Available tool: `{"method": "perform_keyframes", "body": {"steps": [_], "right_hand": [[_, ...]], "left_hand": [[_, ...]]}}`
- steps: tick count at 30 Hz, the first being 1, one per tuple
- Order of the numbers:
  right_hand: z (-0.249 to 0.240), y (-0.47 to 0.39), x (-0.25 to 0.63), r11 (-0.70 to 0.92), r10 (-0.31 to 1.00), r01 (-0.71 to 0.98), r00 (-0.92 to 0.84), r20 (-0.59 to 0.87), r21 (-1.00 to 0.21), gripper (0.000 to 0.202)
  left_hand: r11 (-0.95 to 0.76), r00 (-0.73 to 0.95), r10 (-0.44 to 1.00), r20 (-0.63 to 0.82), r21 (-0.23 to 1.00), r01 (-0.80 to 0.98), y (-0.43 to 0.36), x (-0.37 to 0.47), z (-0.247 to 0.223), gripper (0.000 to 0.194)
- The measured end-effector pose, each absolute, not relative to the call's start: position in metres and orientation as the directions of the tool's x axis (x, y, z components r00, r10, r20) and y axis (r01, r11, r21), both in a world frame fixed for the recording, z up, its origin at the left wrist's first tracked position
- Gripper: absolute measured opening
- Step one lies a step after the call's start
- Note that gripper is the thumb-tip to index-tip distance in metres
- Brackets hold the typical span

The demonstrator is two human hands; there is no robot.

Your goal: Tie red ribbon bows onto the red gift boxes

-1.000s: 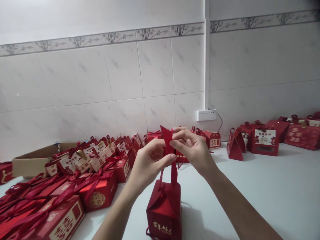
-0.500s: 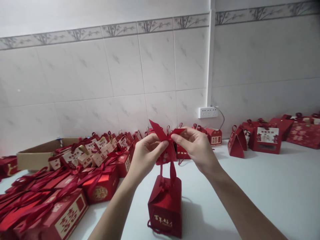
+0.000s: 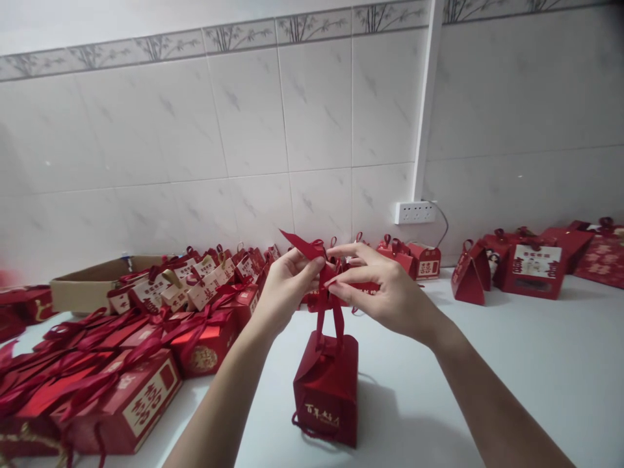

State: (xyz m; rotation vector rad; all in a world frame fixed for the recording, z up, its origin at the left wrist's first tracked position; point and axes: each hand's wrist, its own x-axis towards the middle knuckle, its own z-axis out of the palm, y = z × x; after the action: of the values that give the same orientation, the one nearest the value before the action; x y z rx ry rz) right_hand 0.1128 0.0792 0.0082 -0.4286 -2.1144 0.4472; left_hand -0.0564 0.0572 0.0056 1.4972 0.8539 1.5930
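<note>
A dark red gift box (image 3: 325, 390) with gold characters stands upright on the white table, a red cord hanging at its lower front. From its top a red ribbon (image 3: 322, 312) rises in two strands to a crossing held in the air. My left hand (image 3: 291, 283) pinches the ribbon between thumb and fingers, one pointed tail sticking out up and to the left. On the other side, the thumb and a finger of my right hand (image 3: 383, 286) close on the ribbon at the crossing, while its index finger is stretched out above. Fingers partly hide the knot area.
Many red gift boxes (image 3: 131, 396) with ribbon bows crowd the table's left side. Behind them sits an open cardboard box (image 3: 80, 292). More red boxes (image 3: 531, 273) stand at the back right. A white socket strip (image 3: 414, 212) is fixed to the tiled wall.
My right hand has shifted from the ribbon's right tail in to the crossing, and that tail no longer sticks out. My left hand keeps its pinch. The view has shifted slightly.
</note>
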Motion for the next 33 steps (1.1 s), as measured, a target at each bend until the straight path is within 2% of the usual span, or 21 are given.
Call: {"method": "perform_keyframes", "body": {"steps": [3, 6, 8, 12, 16, 19, 26, 33], "right_hand": [[0.007, 0.08, 0.11, 0.849, 0.485, 0.115, -0.557, 0.675, -0.515, 0.029], [0.006, 0.082, 0.107, 0.806, 0.546, 0.091, -0.495, 0.676, -0.585, 0.026], [0.005, 0.083, 0.105, 0.737, 0.619, 0.08, -0.478, 0.623, -0.671, 0.02], [0.003, 0.085, 0.103, 0.614, 0.7, 0.054, -0.499, 0.511, -0.788, 0.033], [0.002, 0.088, 0.103, 0.632, 0.693, 0.1, -0.517, 0.503, -0.768, 0.02], [0.003, 0.087, 0.103, 0.667, 0.695, 0.181, -0.5, 0.517, -0.723, 0.014], [0.001, 0.085, 0.096, 0.696, 0.717, 0.386, -0.417, 0.559, -0.605, 0.021], [0.002, 0.089, 0.098, 0.617, 0.717, 0.09, -0.474, 0.511, -0.782, 0.014]], "left_hand": [[-0.517, 0.002, 0.856, 0.517, 0.855, -0.046, 0.058, -0.058, 0.004, 0.02], [-0.575, 0.013, 0.818, 0.575, 0.818, 0.002, 0.057, -0.058, 0.004, 0.017], [-0.61, -0.004, 0.791, 0.612, 0.79, 0.059, 0.056, -0.057, 0.005, 0.014], [-0.651, 0.011, 0.747, 0.665, 0.728, 0.216, 0.052, -0.055, 0.006, 0.008], [-0.666, 0.01, 0.709, 0.705, 0.665, 0.339, 0.051, -0.054, 0.007, 0.002], [-0.658, -0.019, 0.706, 0.708, 0.665, 0.353, 0.052, -0.055, 0.006, 0.002], [-0.697, 0.095, 0.7, 0.708, 0.648, 0.308, 0.053, -0.054, 0.004, 0.003], [-0.683, 0.017, 0.698, 0.716, 0.659, 0.316, 0.053, -0.059, 0.006, 0.009]]}}
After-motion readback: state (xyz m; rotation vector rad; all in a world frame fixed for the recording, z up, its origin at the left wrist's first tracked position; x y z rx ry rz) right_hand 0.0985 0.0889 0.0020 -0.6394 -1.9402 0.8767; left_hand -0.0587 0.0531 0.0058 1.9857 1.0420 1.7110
